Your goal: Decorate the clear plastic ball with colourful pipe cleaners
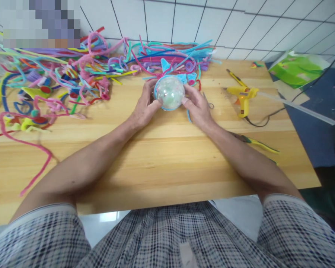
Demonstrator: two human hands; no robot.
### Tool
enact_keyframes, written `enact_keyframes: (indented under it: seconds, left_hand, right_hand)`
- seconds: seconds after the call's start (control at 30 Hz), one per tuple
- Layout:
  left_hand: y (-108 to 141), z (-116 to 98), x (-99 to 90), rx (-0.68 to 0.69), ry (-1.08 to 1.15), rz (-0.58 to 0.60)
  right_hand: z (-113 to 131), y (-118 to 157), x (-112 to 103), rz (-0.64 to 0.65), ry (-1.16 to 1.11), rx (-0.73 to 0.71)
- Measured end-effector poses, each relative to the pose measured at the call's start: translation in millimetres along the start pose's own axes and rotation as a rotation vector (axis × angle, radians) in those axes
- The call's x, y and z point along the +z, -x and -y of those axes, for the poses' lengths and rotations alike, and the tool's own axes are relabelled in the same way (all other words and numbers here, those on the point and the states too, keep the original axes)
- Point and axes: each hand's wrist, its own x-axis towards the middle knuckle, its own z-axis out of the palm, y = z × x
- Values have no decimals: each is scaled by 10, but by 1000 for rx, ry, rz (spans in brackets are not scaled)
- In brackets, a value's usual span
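Note:
Between my two hands is a clear, shiny ball (171, 92) with a blue fuzzy band round its rim. Its inside looks pale green with small coloured specks. My left hand (148, 102) grips it from the left, thumb at the lower edge. On the opposite side my right hand (197, 106) closes on it, thumb along the rim. Light-blue pipe-cleaner shapes (165, 66) stand just behind the ball. A short blue strand hangs below it near my right fingers. A pair of scissors (211, 105) shows partly behind my right hand.
Many coloured pipe cleaners (97, 67) cover the table's left and back. To the right lie a yellow glue gun (242, 99) with a clear glue stick and black cord, a yellow cutter knife (236, 77) and yellow-handled pliers (258, 143). A green bag (298, 69) sits beyond the table's right edge.

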Motion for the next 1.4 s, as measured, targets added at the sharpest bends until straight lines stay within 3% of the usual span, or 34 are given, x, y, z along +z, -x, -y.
enact_keyframes:
  seconds: [0.2,0.53,0.8,1.0,1.4]
  left_hand:
    - [27,-104,18,24,-29,32]
    - [18,-198,100,34,-167,-36]
    - [27,-258,128,31,-223,-34]
    - [15,-297,159,81,-284,-50]
    - [-12,-334,180,137,-318,-42]
  right_hand:
    - [107,60,7,-5,-30,52]
    - [288,104,-19,6,86,-71]
    - [704,78,-119,-207,262,-287]
    - [762,98,-111,-51,345,-182]
    - [826,137,-90,-66,527,-216]
